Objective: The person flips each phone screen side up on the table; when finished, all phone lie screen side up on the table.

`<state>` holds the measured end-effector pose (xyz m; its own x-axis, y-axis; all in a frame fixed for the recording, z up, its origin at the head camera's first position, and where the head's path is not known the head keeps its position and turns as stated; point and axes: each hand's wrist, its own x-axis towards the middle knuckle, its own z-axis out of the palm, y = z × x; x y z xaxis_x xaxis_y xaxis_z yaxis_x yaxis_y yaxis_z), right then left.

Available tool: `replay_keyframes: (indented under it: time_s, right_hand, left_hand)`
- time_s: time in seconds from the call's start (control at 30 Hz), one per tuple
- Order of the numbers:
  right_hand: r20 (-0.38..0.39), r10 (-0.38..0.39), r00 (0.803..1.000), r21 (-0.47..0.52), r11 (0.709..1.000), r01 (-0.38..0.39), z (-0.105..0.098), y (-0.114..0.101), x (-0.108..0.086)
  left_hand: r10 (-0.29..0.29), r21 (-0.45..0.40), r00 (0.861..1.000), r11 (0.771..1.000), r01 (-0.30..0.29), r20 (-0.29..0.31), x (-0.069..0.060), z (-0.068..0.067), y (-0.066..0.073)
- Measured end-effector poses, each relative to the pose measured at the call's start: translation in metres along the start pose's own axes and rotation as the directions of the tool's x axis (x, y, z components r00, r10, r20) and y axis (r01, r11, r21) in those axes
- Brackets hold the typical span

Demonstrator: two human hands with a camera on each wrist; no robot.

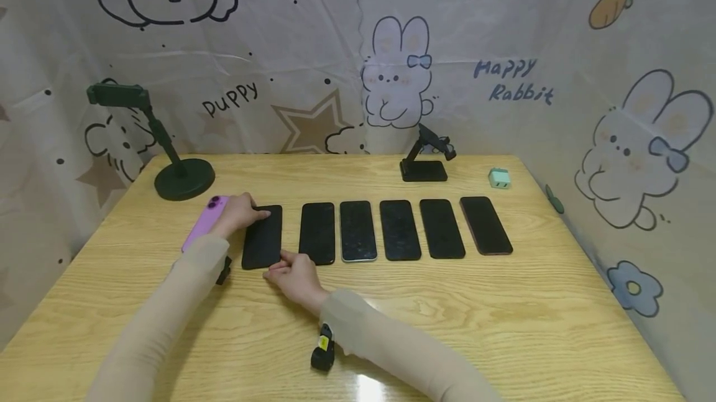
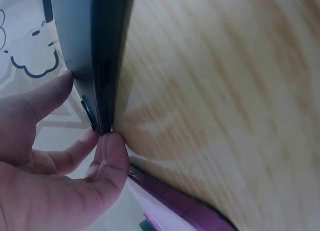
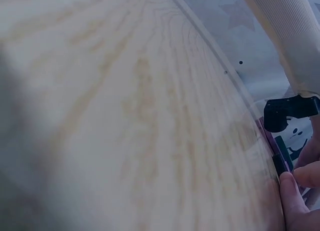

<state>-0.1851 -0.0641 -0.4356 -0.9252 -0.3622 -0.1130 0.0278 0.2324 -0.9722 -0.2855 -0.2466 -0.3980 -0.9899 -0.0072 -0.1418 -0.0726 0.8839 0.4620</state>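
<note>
A black smartphone (image 1: 261, 242) lies at the left end of a row of phones, screen up. At its far edge my left hand (image 1: 237, 214) pinches it; in the left wrist view that hand's thumb and fingers (image 2: 112, 163) meet at the end of the phone (image 2: 90, 56). My right hand (image 1: 299, 279) pinches the near right corner, and its fingertips (image 3: 290, 188) show at the lower right of the right wrist view. A purple phone (image 1: 206, 222), camera side up, lies just left of my left hand, which partly covers it.
Several dark phones (image 1: 358, 231) stretch in a row to the right. Behind stand a dark green phone stand (image 1: 184, 179), a small black stand (image 1: 423, 171) and a mint charger plug (image 1: 499, 178). A printed curtain (image 1: 313, 48) borders the wooden table (image 1: 447, 315).
</note>
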Motion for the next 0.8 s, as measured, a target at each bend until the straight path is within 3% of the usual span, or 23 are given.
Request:
replay_keyframes:
  time_s: [0.23, 0.53, 0.8]
  right_hand:
    - [-0.011, 0.006, 1.000, 0.012, 1.000, -0.006, 0.001, 0.000, -0.002]
    - [-0.006, 0.006, 1.000, -0.006, 1.000, -0.006, 0.001, -0.001, -0.001]
    - [-0.040, -0.007, 0.999, -0.064, 0.998, 0.004, 0.002, -0.002, -0.003]
  left_hand:
    - [-0.038, -0.025, 0.999, 0.999, 0.038, -0.005, 0.001, -0.003, -0.003]
    - [-0.026, -0.082, 1.000, 0.996, 0.025, -0.012, -0.010, -0.019, -0.003]
    - [-0.009, -0.251, 0.999, 0.968, 0.000, -0.037, -0.017, -0.026, -0.002]
